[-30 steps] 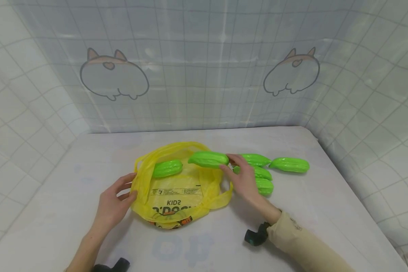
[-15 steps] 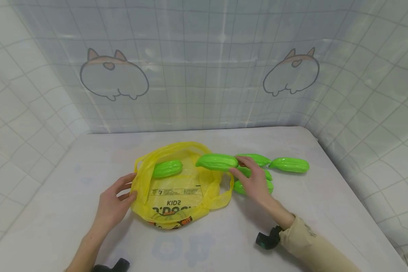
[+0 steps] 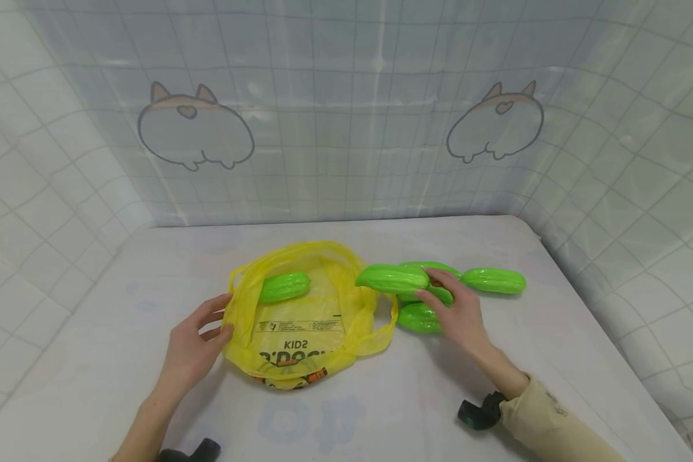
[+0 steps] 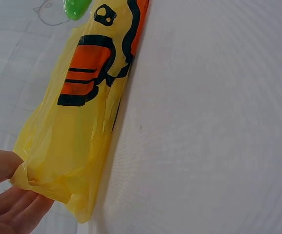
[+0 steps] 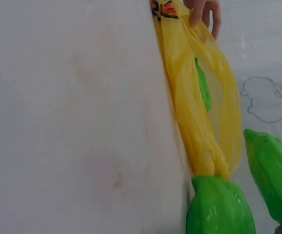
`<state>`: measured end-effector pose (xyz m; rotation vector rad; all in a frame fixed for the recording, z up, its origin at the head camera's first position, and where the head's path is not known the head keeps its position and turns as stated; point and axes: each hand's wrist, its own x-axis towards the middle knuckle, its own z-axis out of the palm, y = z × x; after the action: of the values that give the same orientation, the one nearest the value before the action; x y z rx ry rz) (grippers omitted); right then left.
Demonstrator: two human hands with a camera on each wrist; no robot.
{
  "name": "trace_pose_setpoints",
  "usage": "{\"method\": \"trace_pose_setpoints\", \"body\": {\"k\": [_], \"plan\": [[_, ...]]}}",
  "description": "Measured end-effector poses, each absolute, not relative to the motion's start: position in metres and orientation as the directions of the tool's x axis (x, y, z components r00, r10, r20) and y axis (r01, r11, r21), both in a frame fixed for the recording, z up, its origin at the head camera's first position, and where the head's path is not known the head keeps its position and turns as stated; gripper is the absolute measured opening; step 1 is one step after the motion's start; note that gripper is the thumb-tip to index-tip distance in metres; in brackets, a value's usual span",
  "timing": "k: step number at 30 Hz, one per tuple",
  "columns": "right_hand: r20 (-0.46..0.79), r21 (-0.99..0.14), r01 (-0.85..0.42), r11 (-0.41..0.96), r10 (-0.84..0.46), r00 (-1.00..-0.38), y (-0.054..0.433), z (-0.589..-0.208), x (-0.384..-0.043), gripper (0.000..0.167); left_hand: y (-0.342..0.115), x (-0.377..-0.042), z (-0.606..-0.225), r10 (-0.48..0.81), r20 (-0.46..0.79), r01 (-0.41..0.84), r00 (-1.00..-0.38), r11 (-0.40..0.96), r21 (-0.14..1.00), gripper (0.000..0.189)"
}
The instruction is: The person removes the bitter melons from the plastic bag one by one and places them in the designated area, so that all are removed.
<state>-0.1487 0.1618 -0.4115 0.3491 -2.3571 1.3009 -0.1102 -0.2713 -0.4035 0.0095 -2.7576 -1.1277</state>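
Observation:
A yellow plastic bag (image 3: 239, 330) lies on the table with its mouth held apart, and one green ridged gourd (image 3: 285, 286) is inside. My left hand (image 3: 193, 346) pinches the bag's left edge between thumb and fingers, as the left wrist view also shows at the bag's yellow corner (image 4: 68, 185). My right hand (image 3: 459, 314) grips the right end of another glossy green gourd (image 3: 393, 278), raised just right of the bag's opening. Under and behind it lie several more gourds, partly covered by the hand; the nearest gourd (image 3: 419, 319) touches the bag's handle.
One gourd (image 3: 493, 281) lies farthest right on the white table (image 3: 554, 359). Tile-patterned sheets (image 3: 346, 128) with cartoon drawings rise behind the table and at both sides. Black wrist mounts (image 3: 481, 412) sit under the forearms.
My right hand has moved right with its gourd, from above the bag's right side to above the loose gourds. My left hand and the bag have stayed put.

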Motion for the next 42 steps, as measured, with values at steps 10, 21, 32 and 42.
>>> {"method": "trace_pose_setpoints", "body": {"k": [10,21,32,42], "plan": [[0.533,-0.773,-0.473,0.422,0.028,-0.846,0.185,-0.419,-0.146,0.047,-0.272,-0.111,-0.406,-0.066,0.15,0.058,-0.986,0.714,0.697,0.054],[0.48,-0.808,-0.402,0.431,0.086,-0.873,0.204,-0.416,-0.135,0.043,-0.272,-0.112,-0.406,-0.064,0.143,0.055,-0.988,0.714,0.697,0.054],[0.46,-0.79,-0.339,0.511,0.128,-0.879,0.226,-0.426,-0.136,0.046,-0.272,-0.112,-0.407,-0.064,0.132,0.048,-0.989,0.71,0.702,0.056],[0.467,-0.777,-0.319,0.543,0.157,-0.87,0.243,-0.427,-0.133,0.043,-0.273,-0.113,-0.408,-0.066,0.127,0.044,-0.99,0.707,0.706,0.055]]}}
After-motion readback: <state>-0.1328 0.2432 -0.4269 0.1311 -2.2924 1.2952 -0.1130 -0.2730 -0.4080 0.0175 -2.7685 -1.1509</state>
